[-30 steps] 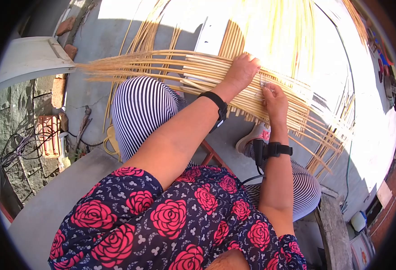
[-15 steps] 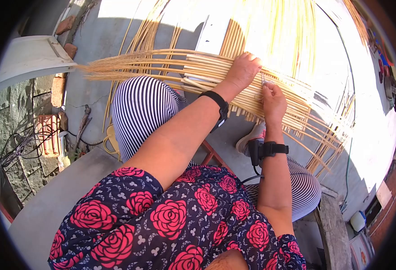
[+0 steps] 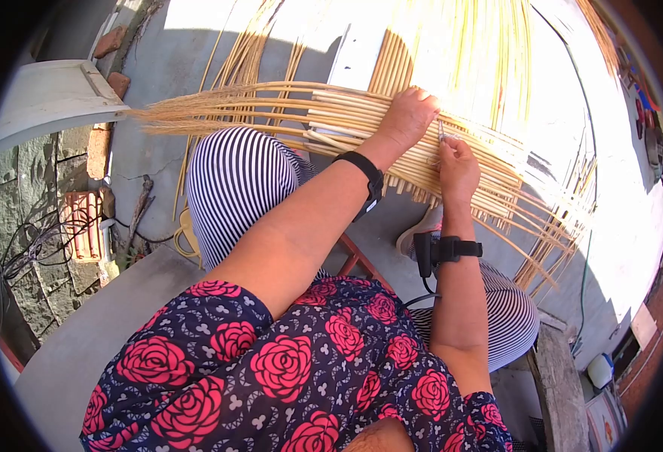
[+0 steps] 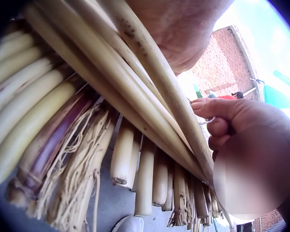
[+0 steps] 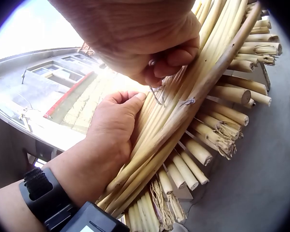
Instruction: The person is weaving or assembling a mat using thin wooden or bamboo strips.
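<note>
Across the lap lies a mat of pale reed stalks (image 3: 346, 120), with brushy tips at the left and crosswise cut ends along the near edge. My left hand (image 3: 410, 120) grips the long stalks near the middle, fingers curled over their far side. Just right of it, my right hand (image 3: 459, 169) pinches a thin, shiny wire-like strand (image 5: 157, 96) between thumb and fingers, close over the stalks. In the right wrist view, a small twist of the same strand (image 5: 187, 102) sits on the outer stalk. The strand's far end is hidden.
Long loose reeds (image 3: 489, 60) lie on the sunlit floor beyond the mat. More stalks (image 3: 557, 226) spread to the right. A white panel (image 3: 350, 64) stands under the mat's far side. Nearby are a wooden plank (image 3: 557, 369) and a pale chair or board (image 3: 56, 94).
My right hand and forearm have shifted slightly left, and the strand now stands up more plainly from the fingertips. The left hand has stayed in place on the stalks.
</note>
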Demonstrator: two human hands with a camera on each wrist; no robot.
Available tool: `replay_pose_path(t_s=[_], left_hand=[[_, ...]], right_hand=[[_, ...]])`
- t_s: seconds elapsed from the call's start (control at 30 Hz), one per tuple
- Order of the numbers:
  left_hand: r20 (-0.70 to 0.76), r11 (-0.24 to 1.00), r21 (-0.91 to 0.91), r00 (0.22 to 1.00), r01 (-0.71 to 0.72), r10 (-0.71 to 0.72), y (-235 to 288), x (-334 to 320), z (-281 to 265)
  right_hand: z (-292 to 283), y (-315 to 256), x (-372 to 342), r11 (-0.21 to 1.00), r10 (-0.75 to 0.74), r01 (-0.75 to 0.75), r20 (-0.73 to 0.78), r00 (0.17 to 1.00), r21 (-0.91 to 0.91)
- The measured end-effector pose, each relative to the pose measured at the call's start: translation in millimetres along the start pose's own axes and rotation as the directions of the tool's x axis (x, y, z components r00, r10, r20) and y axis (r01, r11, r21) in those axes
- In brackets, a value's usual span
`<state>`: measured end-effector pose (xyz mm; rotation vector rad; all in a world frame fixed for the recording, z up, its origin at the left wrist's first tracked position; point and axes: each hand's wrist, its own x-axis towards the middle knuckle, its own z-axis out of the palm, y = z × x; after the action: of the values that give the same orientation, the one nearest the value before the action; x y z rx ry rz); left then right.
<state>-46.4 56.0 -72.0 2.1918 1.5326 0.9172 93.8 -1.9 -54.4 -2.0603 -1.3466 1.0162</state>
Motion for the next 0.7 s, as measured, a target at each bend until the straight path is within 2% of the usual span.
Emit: replay_pose_path(t_s=[0.27,0.37,0.57,0.7], left_hand=[[-0.005,1.000,0.006,1.000,0.001,-0.001,0.1,-1.2,0.3],[-0.005,1.000,0.012,1.000,-0.005,0.005,-1.2,-1.0,2.1],[-0.026,0.998,0.036,0.999,-0.045,0.046,-1.5,-2.6,2.2],[-0.036,1.000,0.008,0.999,-0.024,0.024,1.7,-2.1,-0.6]], right_hand=[[3.2,2.5,-2.4,0.999,0.044,-0.044,-0.023,0.999,0.007],[4.8,2.3,-0.5,0.995,-0.001,-0.005,-0.064,0.998,-0.098],[2.5,-4.0,-0.3,0.995,0.095,-0.095,-0.013,0.995,0.022],[-0.3,-7.7,0.7,0.995,0.102,-0.102,0.002,0.995,0.008]])
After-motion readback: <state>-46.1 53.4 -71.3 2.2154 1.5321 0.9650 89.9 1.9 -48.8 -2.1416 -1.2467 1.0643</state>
